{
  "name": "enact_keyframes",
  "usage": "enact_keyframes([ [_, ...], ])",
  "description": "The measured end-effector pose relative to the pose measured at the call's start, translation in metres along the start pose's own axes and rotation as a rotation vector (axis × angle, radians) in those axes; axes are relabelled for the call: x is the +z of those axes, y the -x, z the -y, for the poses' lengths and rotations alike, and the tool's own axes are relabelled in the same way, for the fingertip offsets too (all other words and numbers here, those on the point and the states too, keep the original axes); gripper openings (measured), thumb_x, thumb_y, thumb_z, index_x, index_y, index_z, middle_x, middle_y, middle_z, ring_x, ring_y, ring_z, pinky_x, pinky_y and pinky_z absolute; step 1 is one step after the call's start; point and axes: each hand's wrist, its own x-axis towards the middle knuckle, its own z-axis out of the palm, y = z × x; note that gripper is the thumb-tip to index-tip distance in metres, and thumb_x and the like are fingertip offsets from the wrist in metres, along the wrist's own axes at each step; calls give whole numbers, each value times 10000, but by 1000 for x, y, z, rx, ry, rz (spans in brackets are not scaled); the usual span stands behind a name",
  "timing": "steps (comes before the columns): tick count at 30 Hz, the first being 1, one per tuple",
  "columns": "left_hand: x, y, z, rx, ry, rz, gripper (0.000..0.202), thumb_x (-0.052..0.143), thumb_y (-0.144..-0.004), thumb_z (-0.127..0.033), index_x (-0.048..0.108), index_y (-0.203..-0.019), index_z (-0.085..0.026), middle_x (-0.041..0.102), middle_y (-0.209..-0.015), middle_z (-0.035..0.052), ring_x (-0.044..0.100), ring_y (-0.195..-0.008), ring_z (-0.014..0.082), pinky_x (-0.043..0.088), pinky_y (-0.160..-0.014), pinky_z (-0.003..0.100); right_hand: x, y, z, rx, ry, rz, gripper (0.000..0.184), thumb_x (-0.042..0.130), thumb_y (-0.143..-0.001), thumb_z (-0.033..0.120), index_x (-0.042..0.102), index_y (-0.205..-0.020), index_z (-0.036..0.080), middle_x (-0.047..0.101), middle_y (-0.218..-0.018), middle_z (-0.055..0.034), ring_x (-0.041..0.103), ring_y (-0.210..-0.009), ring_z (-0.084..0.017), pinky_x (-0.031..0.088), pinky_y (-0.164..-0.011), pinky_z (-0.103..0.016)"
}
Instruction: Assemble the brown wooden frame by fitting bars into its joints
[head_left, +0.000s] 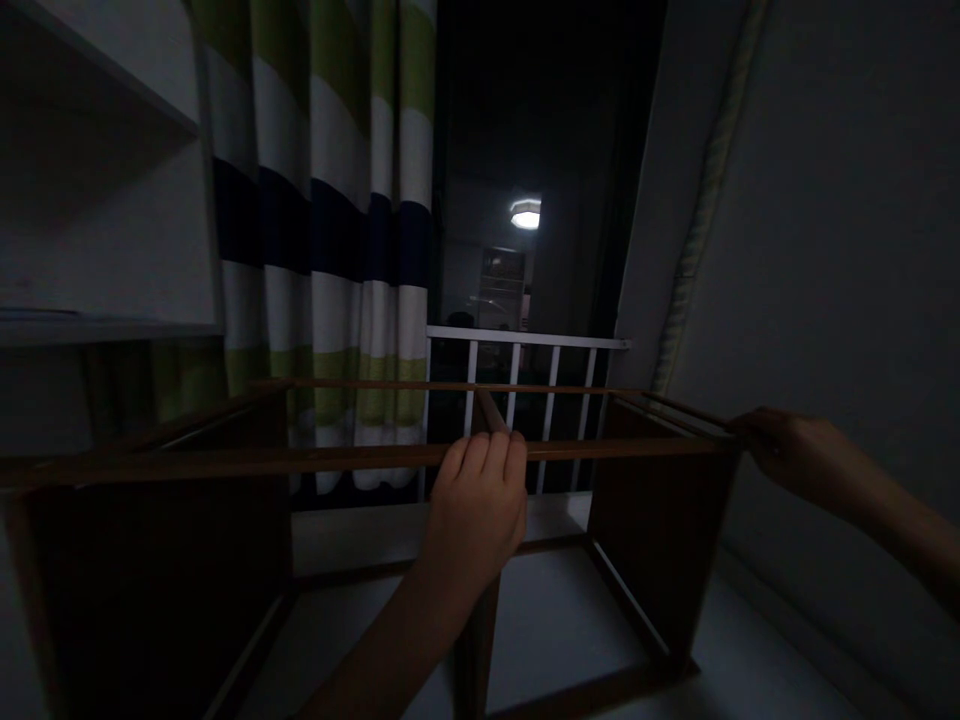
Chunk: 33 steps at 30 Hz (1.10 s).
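Note:
A brown wooden furniture frame (337,461), with an open top, dark side panels and a middle divider, stands before me on the floor. My left hand (476,495) is closed over its front top rail near the middle, right where the divider (491,412) meets it. Out at the right, my right hand (795,450) has its fingers closed around the top corner of the frame, above the right side panel (667,540). The fingertips of both hands are partly hidden. Low rails (600,690) join the panels near the floor.
A striped curtain (337,230) hangs behind the frame, beside a dark window (555,120) with a white railing (525,338). White shelving (150,230) is at the left. A grey wall (840,250) rises on the right. The light is dim.

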Motion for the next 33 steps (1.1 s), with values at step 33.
enact_keyframes([
  [33,6,1,-3,-53,12,-85,287,473,-661,-126,540,-940,-112,570,-891,76,480,-836,210,371,-778,353,2,22,-25,478,-900,220,568,501,-606,662,535,-896,175,488,-533,-7,329,-385,-82,234,-339,-184],
])
